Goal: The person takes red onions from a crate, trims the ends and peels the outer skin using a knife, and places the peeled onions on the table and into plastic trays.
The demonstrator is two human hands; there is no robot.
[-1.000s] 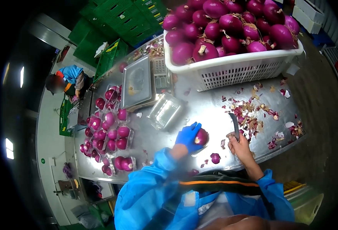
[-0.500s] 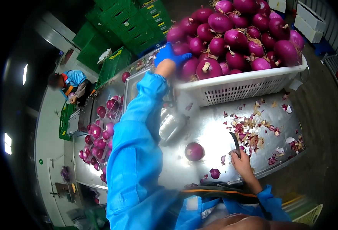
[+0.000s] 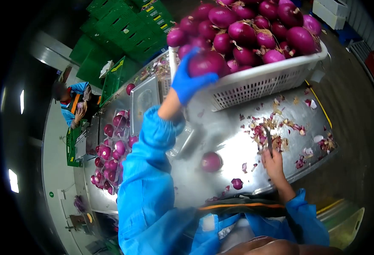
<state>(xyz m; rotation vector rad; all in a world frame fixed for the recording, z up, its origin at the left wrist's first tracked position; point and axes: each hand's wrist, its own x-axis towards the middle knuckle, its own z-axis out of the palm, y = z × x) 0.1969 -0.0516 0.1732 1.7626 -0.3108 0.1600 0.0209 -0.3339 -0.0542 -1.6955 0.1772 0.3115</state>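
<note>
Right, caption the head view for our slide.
Left hand grips an onion at the crate; right hand holds a knife.

The basket (image 3: 255,87) stands on the far part of the table (image 3: 191,176), with onions (image 3: 242,33) heaped in it. The left hand (image 3: 189,80) is at its near left corner, around one onion. Left of the basket lies the tray (image 3: 143,101); nearer, partly behind the left arm, is the box (image 3: 182,142). Packs (image 3: 120,140) with onions in them fill the table's left side. One onion (image 3: 211,162) lies before the basket. Scraps (image 3: 278,123) lie to its right, beside the knife (image 3: 269,138) in the right hand (image 3: 272,162). Crates (image 3: 127,29) stand behind, far left.
</note>
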